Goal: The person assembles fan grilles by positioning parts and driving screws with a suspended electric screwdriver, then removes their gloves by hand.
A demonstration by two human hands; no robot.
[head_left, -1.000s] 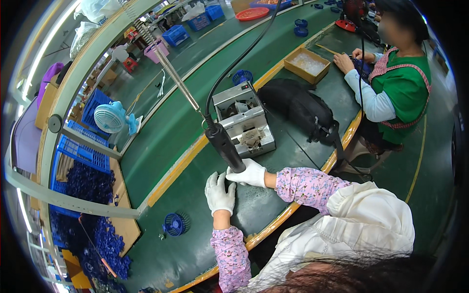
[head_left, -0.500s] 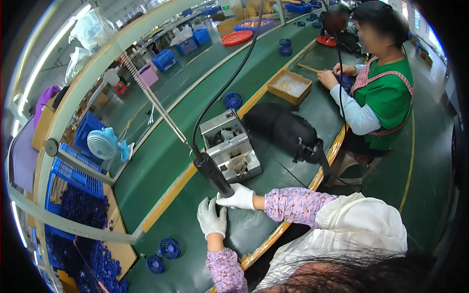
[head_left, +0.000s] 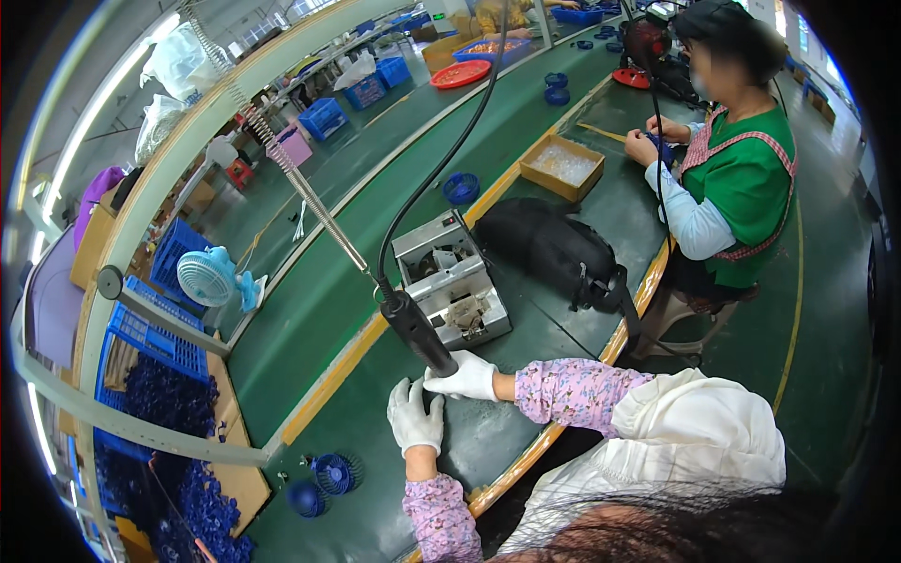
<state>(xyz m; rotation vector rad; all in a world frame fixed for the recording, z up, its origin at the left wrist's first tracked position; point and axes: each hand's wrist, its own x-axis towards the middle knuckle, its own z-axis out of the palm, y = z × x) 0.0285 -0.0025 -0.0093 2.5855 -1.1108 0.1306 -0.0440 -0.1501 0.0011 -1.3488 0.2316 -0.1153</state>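
Observation:
A black electric screwdriver (head_left: 416, 328) hangs at a slant from a coiled spring and a dark cable. My gloved right hand (head_left: 466, 376) is closed around its lower end, low over the green worktable (head_left: 511, 418). The bit and anything under it are hidden by the hand. Just left of that, my gloved left hand (head_left: 416, 416) lies over the table, fingers stretched out and thumb apart. Nothing shows between its fingers, though its underside is hidden. Nearest to it, at the lower left, are a round blue plastic fan cage (head_left: 332, 474) and a second one (head_left: 306, 498), which looks blurred.
Beyond the screwdriver stands an open metal box (head_left: 455, 281); a black bag (head_left: 549, 249) lies right of it. A carton (head_left: 561, 169) holds clear small pieces. A co-worker (head_left: 741, 178) sits at right. Dark blue parts (head_left: 169, 413) fill the left side, behind a metal frame (head_left: 178, 446).
The whole view has shifted slightly. My hands and the screwdriver keep nearly the same places on the table. The nearer blue fan cage is now blurred, and the co-worker's hands have moved a little.

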